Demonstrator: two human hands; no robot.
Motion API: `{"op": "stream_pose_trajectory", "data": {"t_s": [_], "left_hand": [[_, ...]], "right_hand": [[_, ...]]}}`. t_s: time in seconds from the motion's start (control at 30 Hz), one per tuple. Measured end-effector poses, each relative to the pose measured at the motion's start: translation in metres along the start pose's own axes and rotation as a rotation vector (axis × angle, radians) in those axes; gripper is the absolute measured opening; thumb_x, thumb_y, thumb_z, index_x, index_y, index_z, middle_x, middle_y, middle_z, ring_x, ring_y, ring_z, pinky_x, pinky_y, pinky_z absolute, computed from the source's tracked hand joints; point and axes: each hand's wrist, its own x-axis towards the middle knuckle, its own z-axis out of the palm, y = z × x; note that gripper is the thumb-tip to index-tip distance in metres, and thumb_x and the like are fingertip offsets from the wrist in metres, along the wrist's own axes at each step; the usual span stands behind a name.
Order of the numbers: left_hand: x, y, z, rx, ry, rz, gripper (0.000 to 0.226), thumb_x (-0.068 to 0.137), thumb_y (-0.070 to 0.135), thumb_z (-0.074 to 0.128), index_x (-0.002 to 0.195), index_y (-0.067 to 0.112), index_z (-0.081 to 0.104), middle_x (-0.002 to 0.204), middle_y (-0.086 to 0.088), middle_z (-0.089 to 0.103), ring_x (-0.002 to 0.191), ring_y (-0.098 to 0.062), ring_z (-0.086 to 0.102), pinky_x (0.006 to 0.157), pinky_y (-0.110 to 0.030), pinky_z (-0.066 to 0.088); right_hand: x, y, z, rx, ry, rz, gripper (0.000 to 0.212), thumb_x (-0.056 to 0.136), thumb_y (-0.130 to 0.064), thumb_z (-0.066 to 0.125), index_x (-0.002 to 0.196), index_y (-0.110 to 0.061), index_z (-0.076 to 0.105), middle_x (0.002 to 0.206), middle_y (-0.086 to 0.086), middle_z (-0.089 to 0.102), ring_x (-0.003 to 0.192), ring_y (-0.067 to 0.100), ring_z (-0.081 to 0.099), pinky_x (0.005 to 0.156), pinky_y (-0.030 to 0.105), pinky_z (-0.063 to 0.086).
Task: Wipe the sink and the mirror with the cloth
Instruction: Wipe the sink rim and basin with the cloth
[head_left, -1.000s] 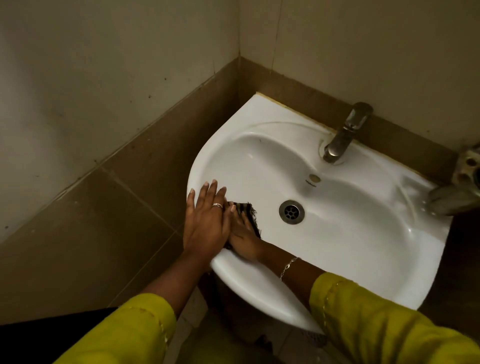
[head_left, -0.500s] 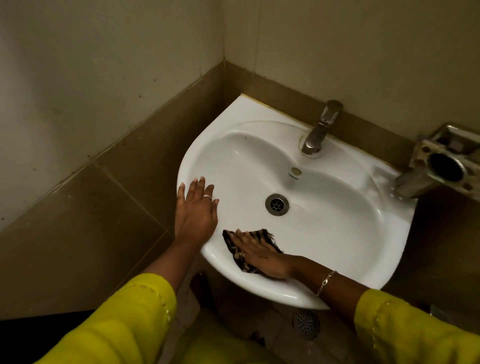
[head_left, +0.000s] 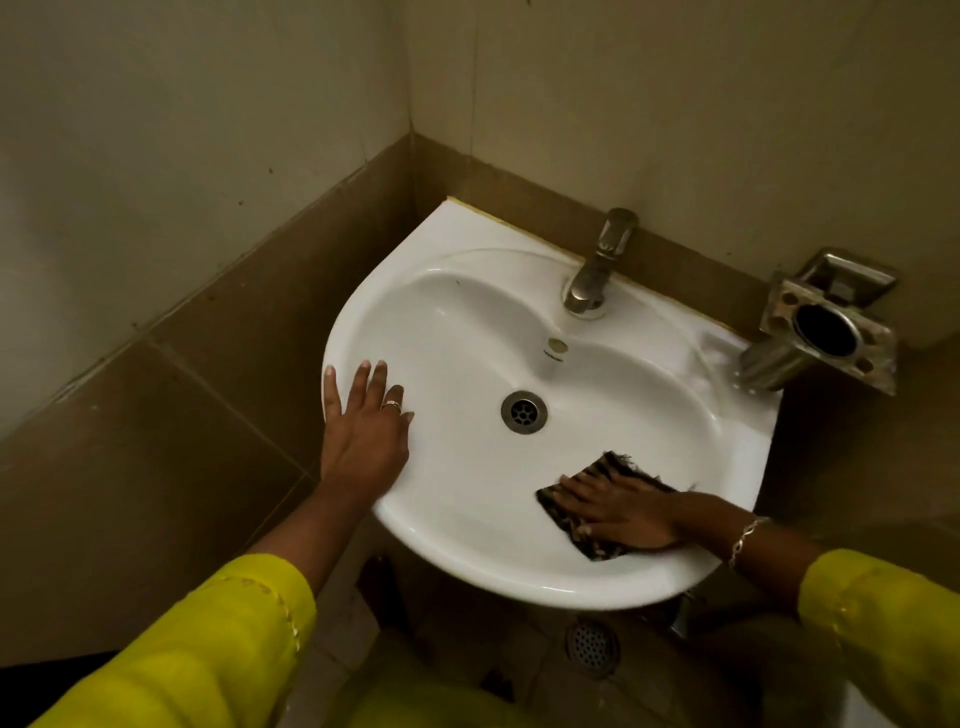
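The cloth (head_left: 605, 501) could slide off the near right rim of the sink (head_left: 467, 312) and drop to the floor, because the right hand (head_left: 623, 512) only presses it flat and does not grip it. That hand's fingers (head_left: 571, 488) lie stretched out on top, pointing left. The left hand (head_left: 363, 431) rests flat on the left rim, its fingers a little spread, holding nothing. No mirror shows here.
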Motion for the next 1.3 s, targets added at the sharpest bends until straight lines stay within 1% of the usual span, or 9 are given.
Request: {"op": "stream_pose_trajectory", "data": {"t_s": [0.1, 0.17, 0.3, 0.4, 0.6, 0.93, 1.03, 1.2, 1.3], "left_hand": [[0.001, -0.002, -0.002, -0.023, -0.036, 0.009, 0.042, 0.088, 0.029, 0.043, 0.109, -0.001, 0.063, 0.133, -0.024, 0.048, 0.129, -0.037, 0.038, 0.108, -0.038, -0.019], [0.001, -0.003, -0.002, -0.031, -0.084, 0.014, 0.058, 0.087, 0.043, 0.034, 0.108, -0.002, 0.063, 0.132, -0.025, 0.049, 0.129, -0.037, 0.039, 0.108, -0.04, -0.014], [0.001, -0.002, 0.001, -0.029, -0.074, 0.021, 0.078, 0.081, 0.063, 0.026, 0.11, 0.0, 0.062, 0.135, -0.022, 0.048, 0.132, -0.035, 0.034, 0.109, -0.041, -0.013], [0.001, -0.002, 0.001, -0.074, -0.029, -0.001, 0.083, 0.082, 0.068, 0.021, 0.109, 0.002, 0.063, 0.135, -0.019, 0.049, 0.134, -0.033, 0.032, 0.11, -0.04, -0.012], [-0.001, -0.003, 0.004, -0.143, 0.047, -0.026, 0.072, 0.084, 0.061, 0.028, 0.107, 0.004, 0.064, 0.133, -0.016, 0.052, 0.134, -0.031, 0.033, 0.111, -0.042, -0.007], [0.0, -0.003, 0.005, -0.165, 0.068, -0.047, 0.064, 0.084, 0.058, 0.034, 0.113, 0.008, 0.062, 0.134, -0.013, 0.052, 0.134, -0.028, 0.034, 0.113, -0.042, -0.004], [0.001, -0.002, 0.005, -0.179, 0.064, -0.048, 0.063, 0.084, 0.057, 0.035, 0.113, 0.008, 0.062, 0.134, -0.013, 0.051, 0.134, -0.028, 0.034, 0.113, -0.042, -0.004], [0.001, -0.003, 0.004, -0.158, 0.058, -0.051, 0.063, 0.085, 0.058, 0.034, 0.116, 0.009, 0.06, 0.136, -0.012, 0.049, 0.135, -0.026, 0.031, 0.113, -0.042, -0.005], [0.001, -0.003, 0.004, -0.152, 0.058, -0.061, 0.063, 0.086, 0.058, 0.033, 0.117, 0.01, 0.06, 0.137, -0.012, 0.048, 0.135, -0.025, 0.031, 0.113, -0.043, -0.004]], "right_hand": [[-0.006, 0.022, -0.003, -0.097, 0.038, 0.082, 0.122, 0.039, -0.076, -0.041, 0.146, -0.025, -0.012, 0.156, 0.001, -0.012, 0.144, 0.021, -0.007, 0.116, 0.043, -0.003], [-0.004, 0.033, -0.003, -0.133, 0.123, 0.157, 0.127, 0.033, -0.071, -0.048, 0.146, -0.027, -0.011, 0.157, -0.001, -0.01, 0.145, 0.019, -0.005, 0.116, 0.04, -0.003], [0.011, 0.05, -0.003, -0.276, 0.391, 0.26, 0.088, 0.084, -0.057, -0.023, 0.14, -0.021, 0.034, 0.142, 0.004, 0.045, 0.128, 0.023, 0.047, 0.109, 0.04, 0.026], [0.03, 0.058, -0.002, -0.212, 0.437, 0.292, 0.069, 0.097, -0.042, -0.001, 0.122, -0.021, 0.06, 0.118, 0.001, 0.066, 0.108, 0.02, 0.063, 0.098, 0.035, 0.026], [0.061, 0.055, -0.029, -0.255, 0.482, 0.307, 0.052, 0.093, -0.034, 0.021, 0.122, -0.013, 0.06, 0.126, 0.004, 0.061, 0.117, 0.022, 0.057, 0.113, 0.031, -0.003], [0.123, 0.029, -0.068, -0.235, 0.547, 0.263, 0.059, 0.081, -0.025, 0.029, 0.135, -0.007, 0.043, 0.138, 0.013, 0.049, 0.127, 0.026, 0.047, 0.116, 0.03, -0.009], [0.131, 0.028, -0.071, -0.262, 0.615, 0.251, 0.057, 0.083, -0.028, 0.031, 0.134, -0.006, 0.044, 0.137, 0.015, 0.05, 0.127, 0.029, 0.047, 0.115, 0.033, 0.0], [0.159, 0.002, -0.091, -0.105, 0.663, 0.281, 0.057, 0.086, -0.036, 0.028, 0.135, -0.01, 0.039, 0.135, 0.013, 0.052, 0.123, 0.03, 0.051, 0.098, 0.044, 0.043], [0.176, -0.017, -0.096, 0.025, 0.727, 0.328, 0.058, 0.086, -0.036, 0.026, 0.137, -0.008, 0.03, 0.139, 0.016, 0.047, 0.126, 0.033, 0.047, 0.098, 0.051, 0.039]]}}
